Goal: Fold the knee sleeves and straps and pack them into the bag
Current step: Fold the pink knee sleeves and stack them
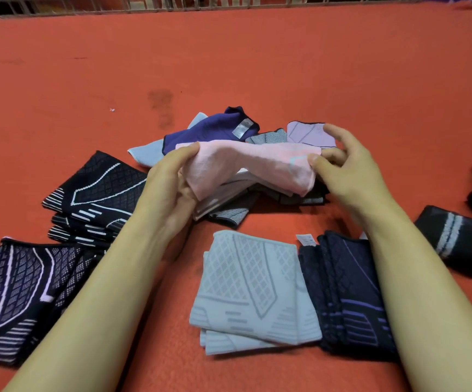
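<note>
Left forearm (110, 281): bare, no sleeve worn.
Right forearm (415, 278): bare, no sleeve worn.
Left hand (169, 182): ungloved.
Right hand (348, 165): ungloved.

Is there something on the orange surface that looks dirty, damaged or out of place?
Yes: a dark stain marks the orange surface beyond the unfolded pile, and a tiny white scrap lies left of it. No sleeve looks damaged.

You are wearing the only camera on your head; it is looking forward and down, close over both forearms, taking in the red surface (257, 66) out to the railing (87, 7) at the far edge.
</note>
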Tool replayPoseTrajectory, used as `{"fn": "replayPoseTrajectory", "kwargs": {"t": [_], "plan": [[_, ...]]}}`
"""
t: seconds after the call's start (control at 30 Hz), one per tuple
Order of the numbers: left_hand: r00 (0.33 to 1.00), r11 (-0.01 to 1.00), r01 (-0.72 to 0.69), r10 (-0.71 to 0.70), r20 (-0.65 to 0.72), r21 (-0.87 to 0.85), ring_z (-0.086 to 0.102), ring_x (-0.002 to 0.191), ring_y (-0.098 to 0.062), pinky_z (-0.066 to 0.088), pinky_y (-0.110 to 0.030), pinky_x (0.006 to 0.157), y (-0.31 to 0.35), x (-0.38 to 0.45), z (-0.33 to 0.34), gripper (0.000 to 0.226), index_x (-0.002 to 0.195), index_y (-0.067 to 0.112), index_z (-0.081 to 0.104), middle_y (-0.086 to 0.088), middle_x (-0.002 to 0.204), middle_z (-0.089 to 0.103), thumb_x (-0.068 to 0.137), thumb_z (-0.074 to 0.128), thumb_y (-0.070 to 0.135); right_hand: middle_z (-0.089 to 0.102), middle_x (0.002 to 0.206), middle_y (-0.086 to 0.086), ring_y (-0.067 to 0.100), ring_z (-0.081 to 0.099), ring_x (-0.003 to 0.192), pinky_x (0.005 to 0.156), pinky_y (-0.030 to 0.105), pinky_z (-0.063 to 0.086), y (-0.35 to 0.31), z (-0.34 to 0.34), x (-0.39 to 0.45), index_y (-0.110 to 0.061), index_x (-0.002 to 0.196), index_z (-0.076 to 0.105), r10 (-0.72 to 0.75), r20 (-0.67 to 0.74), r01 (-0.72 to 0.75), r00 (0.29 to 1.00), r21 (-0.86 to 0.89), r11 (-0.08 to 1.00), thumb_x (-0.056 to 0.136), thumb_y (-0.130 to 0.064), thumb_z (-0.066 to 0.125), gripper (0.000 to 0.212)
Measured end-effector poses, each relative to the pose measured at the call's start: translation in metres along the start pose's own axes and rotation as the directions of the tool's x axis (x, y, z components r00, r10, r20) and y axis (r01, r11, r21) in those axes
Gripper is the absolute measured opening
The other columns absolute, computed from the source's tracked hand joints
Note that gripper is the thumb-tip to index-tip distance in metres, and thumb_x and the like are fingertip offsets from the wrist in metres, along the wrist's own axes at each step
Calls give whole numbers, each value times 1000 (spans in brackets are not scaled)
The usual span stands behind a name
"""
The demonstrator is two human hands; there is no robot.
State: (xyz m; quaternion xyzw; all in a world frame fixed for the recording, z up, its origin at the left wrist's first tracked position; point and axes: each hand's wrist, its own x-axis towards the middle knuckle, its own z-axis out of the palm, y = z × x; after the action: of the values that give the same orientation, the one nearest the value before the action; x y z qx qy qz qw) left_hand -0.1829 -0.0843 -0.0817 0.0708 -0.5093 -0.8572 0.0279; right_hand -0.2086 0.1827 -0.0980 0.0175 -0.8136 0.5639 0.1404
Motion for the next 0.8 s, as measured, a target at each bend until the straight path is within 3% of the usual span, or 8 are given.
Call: {"fn": "replayPoseTrajectory", "kwargs": {"t": [0.13, 0.23, 0.3, 0.4, 0.47, 0.53, 0.7, 0.8], "plan": [[992, 996, -74, 70, 105, 43, 69, 113, -26, 57, -39, 98, 0, -1, -1, 30, 129, 0, 65, -15, 118, 73, 100, 61, 11, 78, 98, -10, 15, 70, 102, 107, 46, 52, 5, -5, 5, -39, 150, 44, 64, -51, -51, 997, 216, 975, 90, -25, 60, 64], [988, 993, -107, 100, 119, 58, 73, 92, -16, 59, -26, 78, 0, -4, 0, 34, 134, -3, 59, -7, 103, 75, 102, 59, 9, 69, 81, -3, 21, 62, 81, 84, 33, 50, 2, -3, 0, -38, 155, 37, 56, 68, -52, 996, -65, 997, 97, -33, 62, 64], [984, 988, -136, 127, 121, 67, 73, 88, -14, 58, -23, 73, 0, -7, 1, 34, 134, -2, 57, -4, 98, 76, 101, 59, 7, 71, 89, 12, 25, 61, 82, 79, 36, 48, 2, 1, -4, -33, 152, 44, 29, 108, -10, 994, -174, 985, 100, -31, 62, 55], [978, 976, -192, 180, 110, 106, 74, 96, -17, 59, -30, 80, 1, -7, 0, 36, 134, 2, 56, -5, 104, 78, 100, 63, 5, 69, 76, 8, 17, 59, 78, 77, 26, 48, 3, -2, -2, -35, 137, 60, -32, 20, 32, 999, 3, 999, 101, -27, 64, 37], [966, 938, -260, 250, 71, 231, 74, 96, -17, 59, -35, 85, 2, -7, -2, 38, 132, 7, 56, -3, 103, 80, 97, 71, 13, 65, 70, -4, 16, 58, 76, 83, 37, 50, 1, -5, 2, -40, 127, 68, -22, -58, 34, 998, 225, 974, 99, -32, 66, 29], [937, 842, -332, 346, 47, 425, 74, 94, -16, 57, -39, 91, 4, -9, -4, 44, 130, 13, 57, -1, 100, 81, 93, 77, 27, 58, 75, 3, 23, 47, 76, 74, 45, 43, 0, -8, 4, -39, 115, 74, -32, -128, 74, 991, 340, 938, 99, -34, 65, 19], [870, 662, -434, 483, 96, 611, 72, 88, -3, 53, -24, 93, 8, -16, 0, 42, 136, 27, 57, 13, 83, 79, 97, 74, 27, 71, 91, -16, -1, 56, 80, 72, 18, 41, -11, -6, -3, -31, 100, 76, -147, -222, 168, 964, 77, 983, 107, -35, 55, 22], [848, 620, -490, 502, 169, 613, 68, 84, 1, 51, -19, 84, 9, -18, 0, 26, 125, 22, 71, 12, 85, 79, 98, 72, 20, 74, 89, -11, -2, 61, 81, 71, 20, 44, -11, -4, -4, -33, 94, 78, -148, -217, 139, 965, -53, 989, 103, -52, 55, 32]]}}
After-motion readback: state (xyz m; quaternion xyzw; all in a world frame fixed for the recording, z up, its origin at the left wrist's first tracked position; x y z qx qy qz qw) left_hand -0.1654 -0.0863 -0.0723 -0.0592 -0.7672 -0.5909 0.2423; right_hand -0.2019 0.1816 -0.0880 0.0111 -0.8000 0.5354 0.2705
